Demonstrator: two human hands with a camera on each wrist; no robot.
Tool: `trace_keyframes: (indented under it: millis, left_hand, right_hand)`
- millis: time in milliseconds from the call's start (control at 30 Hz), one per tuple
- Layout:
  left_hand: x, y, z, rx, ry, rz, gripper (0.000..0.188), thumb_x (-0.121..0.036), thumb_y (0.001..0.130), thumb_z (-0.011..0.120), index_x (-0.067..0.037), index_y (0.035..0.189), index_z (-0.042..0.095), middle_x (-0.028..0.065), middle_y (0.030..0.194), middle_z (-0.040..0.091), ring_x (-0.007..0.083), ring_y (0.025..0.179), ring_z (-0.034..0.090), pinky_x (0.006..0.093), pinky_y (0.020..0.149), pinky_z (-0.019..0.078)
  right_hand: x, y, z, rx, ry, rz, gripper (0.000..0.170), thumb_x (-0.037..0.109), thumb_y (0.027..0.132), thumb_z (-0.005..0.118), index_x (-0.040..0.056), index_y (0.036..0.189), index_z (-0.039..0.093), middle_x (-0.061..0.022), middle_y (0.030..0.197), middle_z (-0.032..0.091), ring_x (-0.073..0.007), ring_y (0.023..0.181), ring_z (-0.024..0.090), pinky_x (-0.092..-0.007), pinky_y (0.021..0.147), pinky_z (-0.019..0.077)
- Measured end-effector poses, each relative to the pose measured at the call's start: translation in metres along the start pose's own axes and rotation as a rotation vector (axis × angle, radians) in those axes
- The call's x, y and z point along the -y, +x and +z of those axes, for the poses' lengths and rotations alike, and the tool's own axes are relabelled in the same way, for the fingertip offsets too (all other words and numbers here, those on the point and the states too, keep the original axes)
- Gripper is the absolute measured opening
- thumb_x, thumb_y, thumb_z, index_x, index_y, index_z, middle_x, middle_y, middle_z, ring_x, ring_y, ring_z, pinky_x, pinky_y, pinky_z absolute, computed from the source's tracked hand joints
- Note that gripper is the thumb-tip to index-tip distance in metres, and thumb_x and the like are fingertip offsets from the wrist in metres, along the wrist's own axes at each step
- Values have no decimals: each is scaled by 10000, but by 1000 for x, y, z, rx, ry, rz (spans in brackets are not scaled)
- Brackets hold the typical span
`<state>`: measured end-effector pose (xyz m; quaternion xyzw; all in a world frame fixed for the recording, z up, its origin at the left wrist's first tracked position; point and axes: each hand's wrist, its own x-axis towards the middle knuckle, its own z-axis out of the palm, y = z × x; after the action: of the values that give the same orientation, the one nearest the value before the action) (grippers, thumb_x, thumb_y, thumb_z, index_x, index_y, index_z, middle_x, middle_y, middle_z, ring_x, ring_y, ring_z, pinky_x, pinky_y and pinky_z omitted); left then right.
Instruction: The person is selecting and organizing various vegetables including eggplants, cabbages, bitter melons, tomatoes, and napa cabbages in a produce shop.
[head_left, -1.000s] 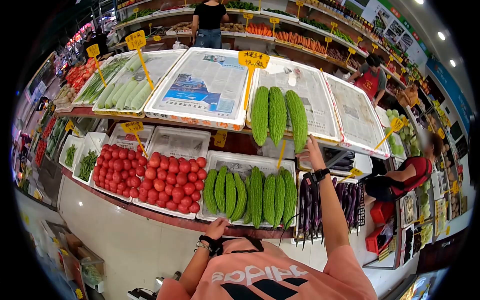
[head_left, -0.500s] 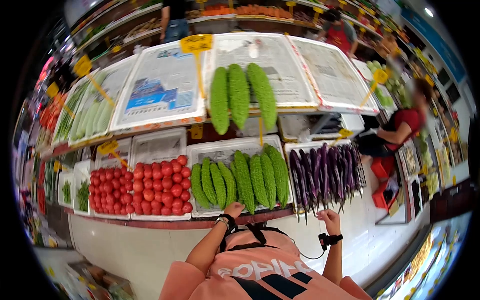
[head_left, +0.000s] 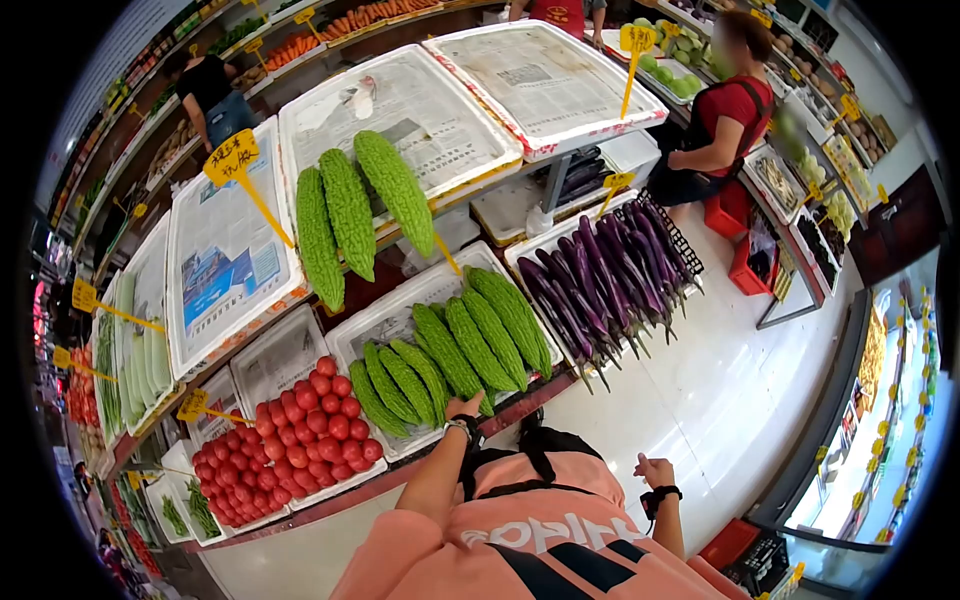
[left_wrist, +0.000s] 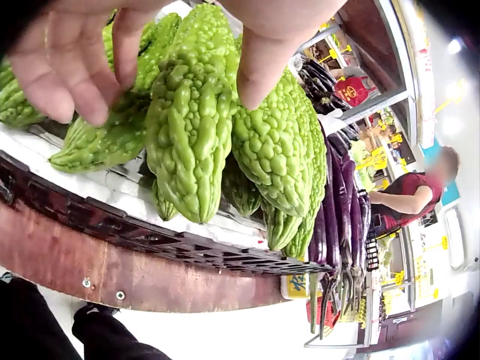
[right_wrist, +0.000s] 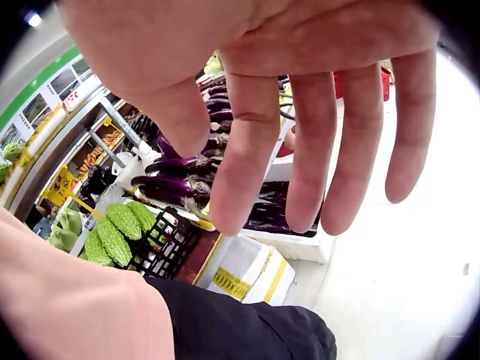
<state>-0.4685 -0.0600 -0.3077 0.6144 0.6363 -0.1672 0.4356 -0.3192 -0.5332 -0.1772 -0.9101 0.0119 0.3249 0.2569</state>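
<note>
Several green bitter melons [head_left: 387,385] lie in the lower tray, and the left hand [head_left: 466,408] is at its front edge. In the left wrist view the left hand's [left_wrist: 180,45] thumb and fingers are spread on either side of a bitter melon [left_wrist: 191,142]; whether they touch it I cannot tell. Three more bitter melons [head_left: 346,213] rest at the edge of an upper tray. Hanging away from the stand, the right hand [head_left: 656,471] holds nothing. Its fingers [right_wrist: 311,150] are extended in the right wrist view. Purple eggplants [head_left: 600,285] lie right of the lower melons.
Red tomatoes [head_left: 310,430] fill trays to the left. Upper trays [head_left: 400,120] lined with newspaper slope above, with yellow price signs [head_left: 233,158] between them. A person in a red top [head_left: 730,120] is at the right, near red crates [head_left: 745,265].
The head view has turned and shifted right. The right hand has come down from the upper melons to hang beside the body. The left hand has moved right along the tray's front edge.
</note>
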Motion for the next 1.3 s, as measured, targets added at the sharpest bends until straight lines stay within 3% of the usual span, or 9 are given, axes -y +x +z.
trace_keyframes:
  millis: [267, 367, 467, 567, 800, 1033, 1067, 1167, 1300]
  left_hand:
    - [-15, -8, 7, -30, 62, -1, 1196, -602, 635, 735, 101, 1425, 177, 284, 1161, 589, 362, 1030, 614, 416, 846, 522]
    - [11, 43, 37, -33, -92, -66, 895, -453, 686, 781, 115, 1285, 435, 265, 1171, 578, 322, 938, 652, 395, 738, 567]
    - [18, 53, 42, -52, -151, -32, 765, -357, 727, 771, 118, 1245, 469, 234, 1113, 607, 289, 907, 660, 381, 688, 574]
    - [-11, -3, -9, 188, -181, -38, 984, -428, 709, 754, 96, 1386, 267, 271, 1244, 524, 338, 1023, 613, 408, 843, 548]
    - [-20, -4, -42, 364, -594, -62, 657, -298, 756, 745, 82, 1190, 430, 232, 1101, 525, 337, 954, 623, 400, 782, 583]
    - [-15, 11, -59, 472, -791, -20, 411, -238, 805, 698, 17, 1080, 531, 159, 1057, 566, 297, 890, 608, 408, 832, 532]
    - [-16, 7, -62, 680, -1007, 24, 287, -195, 838, 666, -5, 1015, 544, 142, 977, 591, 289, 889, 608, 394, 831, 530]
    - [-18, 20, -53, 782, -1140, 42, 228, -200, 863, 661, -28, 958, 546, 130, 933, 598, 266, 869, 610, 389, 799, 537]
    - [-37, 10, -51, 569, -1127, -70, 456, -330, 854, 693, -4, 1130, 532, 112, 910, 588, 251, 805, 609, 367, 757, 546]
  right_hand:
    - [-32, 0, 5, 14, -11, -88, 142, 157, 824, 637, 51, 839, 731, -87, 753, 707, -175, 671, 674, -306, 640, 534]
    - [-24, -3, 2, 3, -35, -135, 82, 84, 785, 657, 59, 814, 729, -80, 742, 703, -166, 676, 676, -303, 628, 533]
    - [-14, 7, 1, 1, -26, -114, 116, 145, 810, 656, 51, 805, 723, -83, 743, 702, -163, 688, 680, -306, 622, 531]
    - [-12, 20, 5, 6, -25, -49, 184, 205, 835, 645, 39, 798, 715, -86, 745, 700, -168, 693, 681, -311, 616, 529]
    - [-14, 25, 23, 18, 104, -45, 352, 332, 877, 580, 24, 776, 715, -109, 749, 701, -208, 705, 683, -333, 693, 520]
    - [-8, 18, 27, 119, -64, -47, 226, 228, 831, 654, 7, 815, 699, -90, 732, 700, -166, 691, 672, -302, 656, 527]
    - [-12, 19, 31, 109, -92, -75, 212, 222, 815, 674, 12, 816, 701, -90, 733, 701, -165, 698, 672, -301, 659, 526]
    - [-4, 17, 30, 110, -104, -141, 204, 223, 767, 727, 32, 836, 711, -92, 741, 703, -170, 722, 677, -304, 673, 528]
    - [6, 16, 30, 118, -61, -41, 345, 346, 862, 614, 27, 786, 721, -96, 738, 705, -185, 720, 679, -304, 714, 528]
